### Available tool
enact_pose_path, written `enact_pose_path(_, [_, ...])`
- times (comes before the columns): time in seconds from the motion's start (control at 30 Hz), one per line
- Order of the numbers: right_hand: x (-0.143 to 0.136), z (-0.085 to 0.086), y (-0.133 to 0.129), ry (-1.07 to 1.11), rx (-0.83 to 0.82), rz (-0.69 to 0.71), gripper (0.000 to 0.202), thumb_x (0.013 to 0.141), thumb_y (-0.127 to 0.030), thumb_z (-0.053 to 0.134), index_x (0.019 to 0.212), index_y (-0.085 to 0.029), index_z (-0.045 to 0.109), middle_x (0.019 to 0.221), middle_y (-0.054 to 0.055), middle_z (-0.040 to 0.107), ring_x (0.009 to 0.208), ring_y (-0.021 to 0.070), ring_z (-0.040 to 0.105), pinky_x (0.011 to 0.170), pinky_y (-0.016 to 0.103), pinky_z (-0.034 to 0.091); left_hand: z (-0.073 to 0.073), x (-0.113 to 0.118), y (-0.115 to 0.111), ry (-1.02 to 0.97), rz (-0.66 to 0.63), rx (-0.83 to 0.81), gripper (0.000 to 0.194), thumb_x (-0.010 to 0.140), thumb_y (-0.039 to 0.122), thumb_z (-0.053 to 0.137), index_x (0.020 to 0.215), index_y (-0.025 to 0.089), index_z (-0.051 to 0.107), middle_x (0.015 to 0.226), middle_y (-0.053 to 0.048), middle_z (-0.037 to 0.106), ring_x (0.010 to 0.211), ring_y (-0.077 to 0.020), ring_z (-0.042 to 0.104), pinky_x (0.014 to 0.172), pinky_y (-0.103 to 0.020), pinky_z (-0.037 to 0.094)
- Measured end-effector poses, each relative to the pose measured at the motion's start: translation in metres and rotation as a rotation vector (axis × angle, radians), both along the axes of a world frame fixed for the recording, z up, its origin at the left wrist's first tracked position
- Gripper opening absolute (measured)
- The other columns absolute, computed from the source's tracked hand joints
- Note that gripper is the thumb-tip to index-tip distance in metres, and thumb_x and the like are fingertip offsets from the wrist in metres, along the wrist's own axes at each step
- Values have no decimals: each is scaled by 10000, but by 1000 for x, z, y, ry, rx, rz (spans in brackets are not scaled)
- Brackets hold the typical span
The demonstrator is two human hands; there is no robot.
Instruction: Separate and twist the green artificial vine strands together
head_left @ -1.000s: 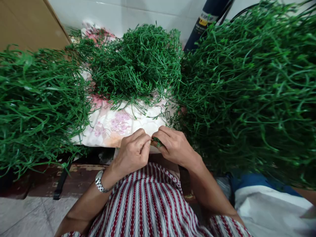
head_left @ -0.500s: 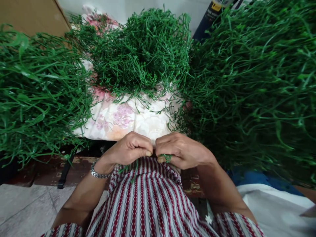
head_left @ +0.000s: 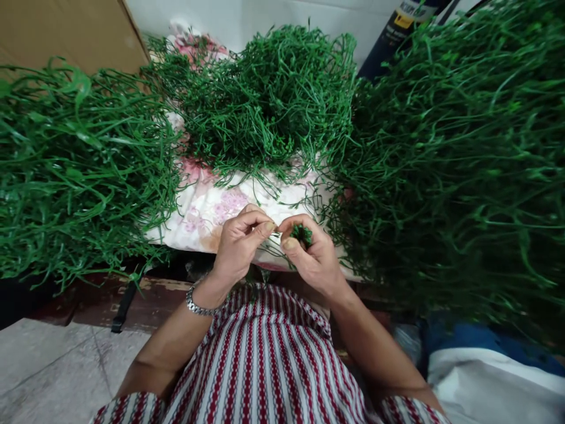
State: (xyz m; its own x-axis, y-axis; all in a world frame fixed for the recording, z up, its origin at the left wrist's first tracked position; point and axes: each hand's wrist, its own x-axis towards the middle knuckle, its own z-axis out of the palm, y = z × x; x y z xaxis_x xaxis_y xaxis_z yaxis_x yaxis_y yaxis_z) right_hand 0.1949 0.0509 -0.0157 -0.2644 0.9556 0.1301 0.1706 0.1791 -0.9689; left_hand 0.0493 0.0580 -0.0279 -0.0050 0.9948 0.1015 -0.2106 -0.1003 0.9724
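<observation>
My right hand [head_left: 318, 256] is closed around a small bunch of green sprigs [head_left: 302, 235], whose tips show inside the curled forefinger and thumb. My left hand [head_left: 238, 244], with a metal watch band [head_left: 198, 301] at the wrist, pinches thumb to forefinger at what looks like the end of a thin green stem. The fingertips of both hands nearly meet above the near edge of a flowered cloth [head_left: 194, 206]. Beyond them lies a middle heap of thin, forked green stems [head_left: 273, 100], which look like plastic greenery.
Larger heaps of the same stems rise at the left [head_left: 83, 176] and at the right [head_left: 459, 176]. A cardboard box [head_left: 75, 32] stands at the back left. A dark tube [head_left: 388, 44] leans against the pale wall [head_left: 286, 17]. White and blue material [head_left: 477, 359] lies low at the right.
Both hands have risen from the lap edge up over the cloth. My right hand has turned, so the green bunch in it shows more. The view has shifted slightly.
</observation>
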Motion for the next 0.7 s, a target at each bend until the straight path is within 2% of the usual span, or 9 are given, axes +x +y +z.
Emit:
enact_pose_path(0.1, [-4,-3,-1,51,-24,-13,254,774,-318,665,938,-186,523,687,-47,483,573,70,420,570,195,380,-2,0,-3,44,55,32,113,759,279,655,685,194,655,702,2,480,707,-124,462,659,-258,372])
enact_pose_path(0.23, [-4,-6,-1,71,-41,13,299,772,-289,664,1012,-187,517,719,-41,495,615,79,457,616,202,404,-2,0,-8,185,140,152,95,776,302,637,756,227,691,769,-8,455,792,-142,465,731,-274,392])
enact_pose_path(0.33, [-3,-8,-1,80,-19,104,227,803,-283,625,987,-172,551,772,-19,527,681,89,489,664,212,413,0,0,-11,230,97,209,90,782,293,633,775,248,710,805,-15,447,838,-147,463,745,-272,403])
enact_pose_path(0.4, [-2,-9,0,72,18,144,127,825,-279,596,842,-156,571,708,-26,504,642,82,468,624,202,396,2,0,-13,230,52,208,87,783,278,635,801,258,717,826,-17,455,853,-145,465,741,-266,405])
enact_pose_path(0.47, [0,-9,0,35,73,144,150,832,-275,586,752,-151,563,644,-34,467,602,78,446,575,195,374,3,-1,-14,219,11,199,113,796,267,621,854,262,717,833,-19,470,847,-142,474,742,-267,406])
enact_pose_path(0.6, [-1,-10,-2,-76,170,139,147,834,-279,580,761,-152,591,644,-24,483,608,90,469,576,205,385,3,-1,-14,197,-21,183,127,812,284,596,827,231,710,787,-23,509,813,-148,500,733,-274,416])
enact_pose_path(0.7, [-3,-13,-4,-92,208,89,120,848,-261,559,800,-159,600,691,-9,554,635,96,516,608,213,410,0,-1,-13,161,28,168,148,817,316,582,829,215,689,785,-25,538,798,-153,516,724,-276,416])
